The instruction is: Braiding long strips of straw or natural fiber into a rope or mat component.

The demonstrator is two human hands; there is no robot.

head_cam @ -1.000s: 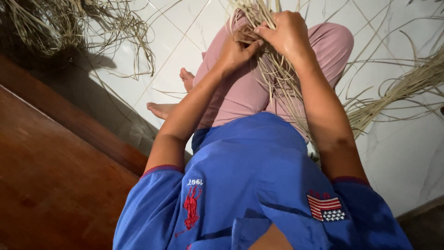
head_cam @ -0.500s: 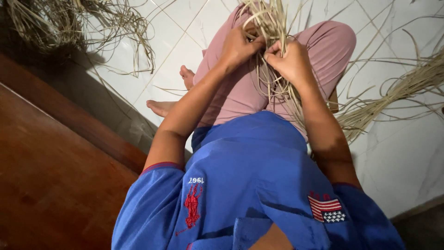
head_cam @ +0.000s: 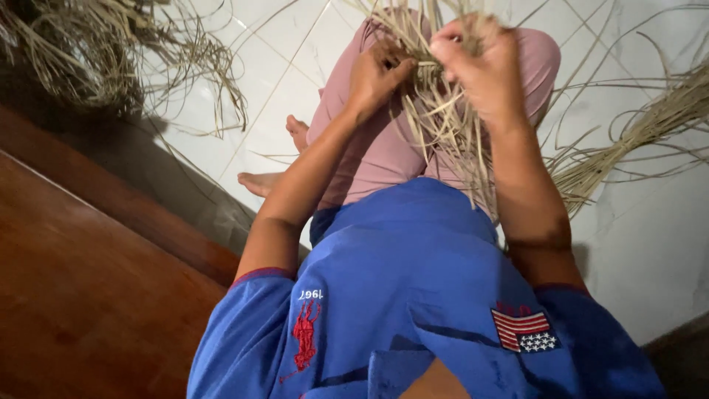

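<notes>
Your right hand (head_cam: pixel 480 63) is clenched around the bundle of dry straw strips (head_cam: pixel 443 125), and your left hand (head_cam: pixel 377 74) pinches strands just beside it. Pull unevenly and the brittle strips below your hands could snap or slip loose.

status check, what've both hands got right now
Left hand pinching dry straw strands over lap. Right hand fisted on same bunch, raised. Loose straw piles on tile floor both sides, nothing blocking.

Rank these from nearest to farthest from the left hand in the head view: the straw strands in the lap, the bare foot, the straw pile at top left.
From the left hand:
1. Straw strands, touching it, in the lap.
2. Bare foot, below-left on the tile.
3. Straw pile, far left corner.
</notes>
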